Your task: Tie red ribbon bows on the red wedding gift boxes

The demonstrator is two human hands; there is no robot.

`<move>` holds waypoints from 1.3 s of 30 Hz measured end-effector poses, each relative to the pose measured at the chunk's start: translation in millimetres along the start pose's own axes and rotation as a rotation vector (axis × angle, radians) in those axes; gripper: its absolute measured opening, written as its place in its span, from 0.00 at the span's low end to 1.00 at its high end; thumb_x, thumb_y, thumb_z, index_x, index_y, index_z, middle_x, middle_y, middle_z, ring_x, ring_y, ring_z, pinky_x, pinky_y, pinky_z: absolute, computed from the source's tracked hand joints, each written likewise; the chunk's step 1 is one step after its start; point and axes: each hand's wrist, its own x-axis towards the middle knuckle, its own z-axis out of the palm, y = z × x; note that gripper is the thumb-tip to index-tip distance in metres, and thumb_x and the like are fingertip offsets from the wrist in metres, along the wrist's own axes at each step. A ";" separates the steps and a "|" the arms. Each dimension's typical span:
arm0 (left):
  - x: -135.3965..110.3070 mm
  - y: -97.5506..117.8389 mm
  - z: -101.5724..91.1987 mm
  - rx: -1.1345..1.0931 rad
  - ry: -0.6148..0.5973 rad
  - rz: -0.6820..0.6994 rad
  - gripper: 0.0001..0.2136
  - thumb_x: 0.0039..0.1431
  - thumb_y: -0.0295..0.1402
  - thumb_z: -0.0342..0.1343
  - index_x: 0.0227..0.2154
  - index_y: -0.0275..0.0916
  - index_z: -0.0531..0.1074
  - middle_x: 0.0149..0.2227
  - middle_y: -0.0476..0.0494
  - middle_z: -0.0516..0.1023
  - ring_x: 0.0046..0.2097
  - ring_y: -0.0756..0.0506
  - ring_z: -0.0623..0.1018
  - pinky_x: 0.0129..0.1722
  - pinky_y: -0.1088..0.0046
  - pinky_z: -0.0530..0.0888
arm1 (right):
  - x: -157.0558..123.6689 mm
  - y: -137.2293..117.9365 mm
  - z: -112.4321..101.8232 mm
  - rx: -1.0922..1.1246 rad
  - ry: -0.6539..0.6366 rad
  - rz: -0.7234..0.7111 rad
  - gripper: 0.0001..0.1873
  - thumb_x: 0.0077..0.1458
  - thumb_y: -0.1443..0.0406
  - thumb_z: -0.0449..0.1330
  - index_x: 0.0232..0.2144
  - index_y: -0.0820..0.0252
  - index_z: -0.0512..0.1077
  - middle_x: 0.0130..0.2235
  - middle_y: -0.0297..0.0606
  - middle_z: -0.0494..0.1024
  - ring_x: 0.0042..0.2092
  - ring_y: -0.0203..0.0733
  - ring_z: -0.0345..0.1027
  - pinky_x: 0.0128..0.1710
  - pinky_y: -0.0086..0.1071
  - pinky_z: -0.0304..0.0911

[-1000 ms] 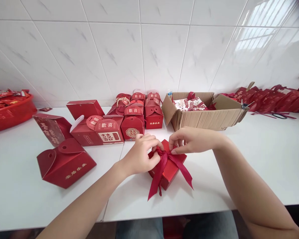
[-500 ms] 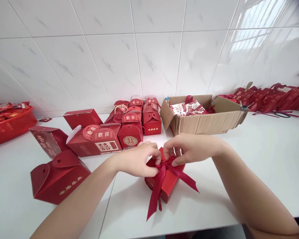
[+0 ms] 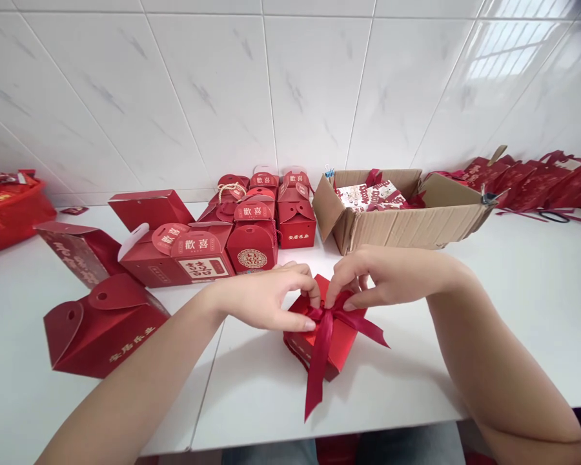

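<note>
A small red gift box (image 3: 341, 345) sits on the white table before me. A dark red satin ribbon (image 3: 321, 361) is tied in a bow on its top, two tails hanging over the near side. From the left, my left hand (image 3: 275, 297) pinches the bow's left loop between thumb and fingers. My right hand (image 3: 375, 278) grips the right loop near the knot, fingers bent. Part of the box top and the loops is hidden under the fingers.
Several red gift boxes (image 3: 201, 255) stand along the tiled wall, with an open-flapped box (image 3: 104, 326) at left. Behind my right hand is a cardboard box (image 3: 397, 229) of packets. A red basket (image 3: 10, 216) is far left; red bags (image 3: 527, 184) line the far right.
Both hands stay at the bow, the left one's fingers a little more spread. The near ribbon tail has swung to the right. The camera view has tilted down slightly.
</note>
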 end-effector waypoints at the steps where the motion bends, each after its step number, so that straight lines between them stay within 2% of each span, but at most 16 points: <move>1: 0.5 -1.5 -0.6 -0.018 -0.004 0.011 0.06 0.53 0.35 0.57 0.35 0.44 0.74 0.36 0.48 0.69 0.39 0.46 0.72 0.39 0.75 0.69 | -0.4 -0.3 0.0 -0.008 -0.002 0.003 0.15 0.52 0.70 0.57 0.40 0.52 0.78 0.34 0.32 0.78 0.31 0.34 0.68 0.31 0.26 0.63; 3: 1.6 -3.9 -1.0 -0.047 -0.006 0.012 0.05 0.55 0.34 0.55 0.34 0.44 0.74 0.37 0.48 0.70 0.39 0.47 0.72 0.40 0.75 0.69 | -0.8 -1.5 0.1 -0.026 -0.011 0.015 0.15 0.52 0.70 0.57 0.40 0.51 0.78 0.34 0.32 0.78 0.30 0.34 0.68 0.31 0.26 0.63; 8: 4.0 -6.3 0.1 -0.026 0.006 0.011 0.02 0.53 0.32 0.57 0.31 0.43 0.72 0.37 0.49 0.71 0.39 0.48 0.73 0.40 0.76 0.69 | -1.0 -5.5 0.5 -0.079 -0.025 0.041 0.16 0.52 0.71 0.57 0.41 0.52 0.78 0.34 0.31 0.78 0.31 0.33 0.68 0.31 0.25 0.62; 14: 4.8 -5.3 2.0 0.042 0.052 -0.010 0.09 0.52 0.43 0.58 0.31 0.43 0.73 0.36 0.48 0.72 0.37 0.46 0.73 0.36 0.74 0.70 | -1.9 -7.5 0.2 -0.095 -0.029 0.040 0.17 0.53 0.71 0.57 0.41 0.50 0.78 0.34 0.31 0.77 0.32 0.33 0.68 0.32 0.25 0.62; 21: 7.5 -3.3 0.6 -0.124 0.050 -0.016 0.05 0.52 0.37 0.58 0.27 0.42 0.74 0.34 0.49 0.73 0.36 0.48 0.73 0.38 0.74 0.70 | -3.3 -8.7 0.1 -0.093 -0.020 0.030 0.19 0.53 0.74 0.55 0.41 0.49 0.78 0.33 0.31 0.76 0.30 0.31 0.65 0.30 0.24 0.59; 27: 9.8 -2.4 -0.1 -0.116 -0.011 -0.112 0.17 0.49 0.50 0.58 0.27 0.40 0.69 0.32 0.50 0.69 0.34 0.48 0.68 0.34 0.73 0.66 | -2.2 -7.5 -0.7 -0.126 -0.094 0.031 0.22 0.52 0.76 0.53 0.44 0.52 0.77 0.34 0.34 0.76 0.30 0.31 0.62 0.31 0.25 0.57; 32: 11.4 -6.4 0.8 -0.085 0.017 -0.136 0.16 0.48 0.48 0.59 0.24 0.39 0.67 0.31 0.50 0.66 0.33 0.49 0.66 0.30 0.74 0.63 | 0.9 -1.5 -0.6 -0.044 -0.193 0.060 0.21 0.53 0.75 0.52 0.46 0.56 0.76 0.35 0.35 0.77 0.30 0.31 0.64 0.30 0.25 0.59; 36: 11.9 -6.9 2.1 -0.116 0.048 -0.134 0.17 0.47 0.47 0.60 0.23 0.39 0.62 0.29 0.52 0.65 0.30 0.50 0.64 0.27 0.75 0.61 | 0.3 2.4 -4.0 0.025 -0.131 -0.035 0.15 0.56 0.71 0.54 0.44 0.60 0.75 0.35 0.35 0.76 0.32 0.32 0.66 0.35 0.26 0.61; 39: 11.6 -3.8 3.1 -0.132 0.070 -0.104 0.18 0.48 0.45 0.60 0.22 0.39 0.60 0.27 0.53 0.64 0.30 0.51 0.63 0.28 0.75 0.61 | -0.3 3.5 -7.3 0.021 -0.049 -0.017 0.11 0.57 0.65 0.56 0.41 0.62 0.73 0.34 0.35 0.74 0.34 0.34 0.66 0.36 0.28 0.62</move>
